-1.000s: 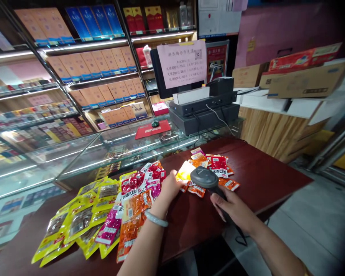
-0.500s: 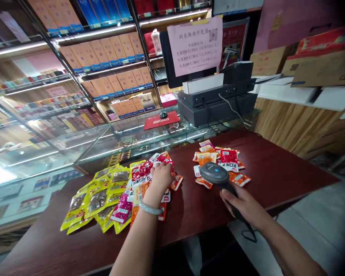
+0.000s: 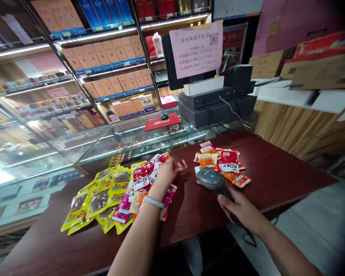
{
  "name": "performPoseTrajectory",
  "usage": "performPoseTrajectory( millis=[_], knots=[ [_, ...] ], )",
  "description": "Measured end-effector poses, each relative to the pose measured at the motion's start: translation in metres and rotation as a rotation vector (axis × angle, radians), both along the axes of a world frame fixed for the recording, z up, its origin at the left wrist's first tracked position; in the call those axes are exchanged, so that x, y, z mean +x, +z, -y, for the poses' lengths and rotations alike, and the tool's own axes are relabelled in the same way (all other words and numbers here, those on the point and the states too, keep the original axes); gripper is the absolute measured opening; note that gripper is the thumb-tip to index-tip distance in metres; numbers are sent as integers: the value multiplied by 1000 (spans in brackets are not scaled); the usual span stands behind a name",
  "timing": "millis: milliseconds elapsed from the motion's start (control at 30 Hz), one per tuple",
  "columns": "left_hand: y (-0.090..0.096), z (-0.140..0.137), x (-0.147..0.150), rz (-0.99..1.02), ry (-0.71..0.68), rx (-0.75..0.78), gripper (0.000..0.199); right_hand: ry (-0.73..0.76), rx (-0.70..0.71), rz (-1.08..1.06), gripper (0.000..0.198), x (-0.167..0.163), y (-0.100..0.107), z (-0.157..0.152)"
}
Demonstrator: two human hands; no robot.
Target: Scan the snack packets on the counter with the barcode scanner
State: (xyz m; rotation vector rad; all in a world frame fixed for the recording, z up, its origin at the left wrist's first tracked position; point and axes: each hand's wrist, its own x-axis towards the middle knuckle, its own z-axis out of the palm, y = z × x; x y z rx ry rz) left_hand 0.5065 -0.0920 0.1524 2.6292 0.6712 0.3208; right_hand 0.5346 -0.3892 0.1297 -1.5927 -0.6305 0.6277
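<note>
My left hand (image 3: 166, 172), with a pale bangle (image 3: 154, 202) on its wrist, is closed at the right edge of a mixed pile of snack packets. A small orange-red snack packet (image 3: 181, 165) sticks out past its fingertips, which are partly hidden. Under and beside that hand lie red-and-white packets (image 3: 140, 177) and a purple packet (image 3: 122, 209). Yellow snack bags (image 3: 99, 200) are heaped to the left. My right hand (image 3: 238, 207) is wrapped round the handle of a dark grey barcode scanner (image 3: 210, 178), its head in front of a second pile of orange and red packets (image 3: 230, 161).
The dark red tabletop (image 3: 278, 168) carries both piles. Behind it stand a glass counter (image 3: 103, 147) with a red mouse pad (image 3: 158, 122), a monitor bearing a pink paper sign (image 3: 197, 50), and a black cash drawer (image 3: 215, 109). Cardboard boxes (image 3: 319, 73) stack at right.
My left hand has moved slightly right and away from me, now with a small packet at its fingertips. The scanner has shifted a little left and nearer to me.
</note>
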Motion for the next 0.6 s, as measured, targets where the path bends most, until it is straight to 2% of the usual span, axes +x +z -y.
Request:
performPoseTrajectory(
  millis=[67,133,200,233,300,367,500,600],
  knots=[
    [-2,1,11,184,47,-367,30,51,-2,-10,44,0,-1,1],
    [-2,5,19,357,29,-745,30,65,-7,-9,45,-1,0,1],
    [-1,11,23,466,-12,-1024,39,72,-9,-7,48,-1,2,1],
    [0,14,24,500,-28,-1106,43,79,-10,-11,49,-2,4,1],
    [2,19,25,541,-46,-1176,49,91,-15,-19,53,-2,6,0],
    [2,22,25,552,-45,-1184,51,91,-22,-14,54,-3,7,-1],
    [-1,23,26,527,5,-1116,46,55,-20,3,53,-4,7,0],
    [-1,29,30,529,40,-1173,42,41,-18,7,52,-3,9,2]
  ],
)
